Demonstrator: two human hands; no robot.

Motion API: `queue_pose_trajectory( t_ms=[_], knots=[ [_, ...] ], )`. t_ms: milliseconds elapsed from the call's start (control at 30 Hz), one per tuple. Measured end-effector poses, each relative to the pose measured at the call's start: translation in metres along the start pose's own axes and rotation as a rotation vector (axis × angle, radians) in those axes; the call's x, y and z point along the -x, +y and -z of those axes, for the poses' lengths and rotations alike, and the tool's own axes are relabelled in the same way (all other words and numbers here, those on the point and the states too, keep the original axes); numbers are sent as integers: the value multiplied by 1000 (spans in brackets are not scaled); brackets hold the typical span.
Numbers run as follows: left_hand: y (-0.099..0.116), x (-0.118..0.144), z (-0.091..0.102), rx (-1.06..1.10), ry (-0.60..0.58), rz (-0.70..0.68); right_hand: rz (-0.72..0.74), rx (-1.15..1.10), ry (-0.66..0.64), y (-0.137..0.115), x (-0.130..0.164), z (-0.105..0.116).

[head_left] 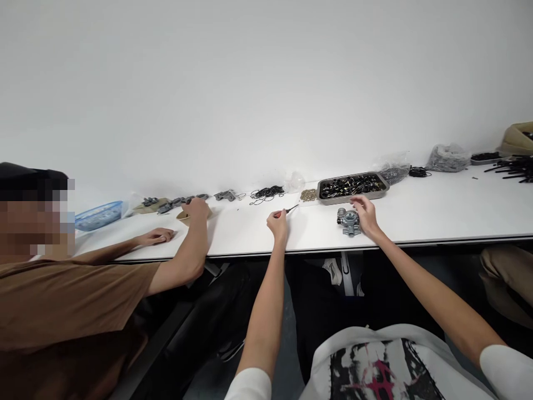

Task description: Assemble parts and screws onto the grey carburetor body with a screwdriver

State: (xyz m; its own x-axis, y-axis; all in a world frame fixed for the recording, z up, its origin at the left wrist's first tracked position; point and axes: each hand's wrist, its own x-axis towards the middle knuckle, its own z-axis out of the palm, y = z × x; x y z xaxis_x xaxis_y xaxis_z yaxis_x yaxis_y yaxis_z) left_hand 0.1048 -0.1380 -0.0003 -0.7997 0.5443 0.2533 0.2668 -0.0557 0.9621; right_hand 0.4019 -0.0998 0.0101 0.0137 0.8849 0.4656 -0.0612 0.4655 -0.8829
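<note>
My left hand [277, 223] is closed around a slim pointed tool [292, 209], its dark tip sticking out to the right and a bit of red showing at the fingers. Whether it is a pick or a small screwdriver I cannot make out. A grey metal carburetor body [351, 223] stands on the white table near its front edge. My right hand [367, 216] is curled against the carburetor's right side, fingers over its upper edge; the thumb is mostly hidden. Behind it lies a metal tray [353, 197] of small black parts.
Left of the tray are small brass-coloured parts [308, 195] and black rubber rings [268, 192]. Clear bags [448, 158] and black parts [516, 168] lie along the right. At left a co-worker's hand [195, 206] is over a tan bowl [182, 215], near a blue basket [100, 216].
</note>
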Motion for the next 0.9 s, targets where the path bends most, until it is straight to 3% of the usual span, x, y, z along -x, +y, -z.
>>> queue_pose_trajectory(
  t_ms=[100, 200, 267, 367, 433, 467, 667, 900],
  knots=[
    [2, 0, 0, 90, 34, 28, 295, 36, 181, -25, 23, -2],
    [3, 0, -1, 192, 54, 65, 495, 25, 55, -52, 55, -20],
    [3, 0, -1, 256, 68, 88, 538, 54, -140, -61, 71, -44],
    [4, 1, 0, 338, 99, 123, 249, 200, -334, -54, 74, -88],
    [5, 1, 2, 380, 120, 145, -50, 431, -384, -37, 63, -115],
    [5, 1, 2, 399, 128, 155, -104, 486, -383, -27, 55, -126],
    [5, 0, 5, 495, 133, 202, -170, 679, -325, 22, 7, -156],
    [4, -2, 5, 543, 122, 229, -156, 740, -331, 48, -26, -167]
  ],
)
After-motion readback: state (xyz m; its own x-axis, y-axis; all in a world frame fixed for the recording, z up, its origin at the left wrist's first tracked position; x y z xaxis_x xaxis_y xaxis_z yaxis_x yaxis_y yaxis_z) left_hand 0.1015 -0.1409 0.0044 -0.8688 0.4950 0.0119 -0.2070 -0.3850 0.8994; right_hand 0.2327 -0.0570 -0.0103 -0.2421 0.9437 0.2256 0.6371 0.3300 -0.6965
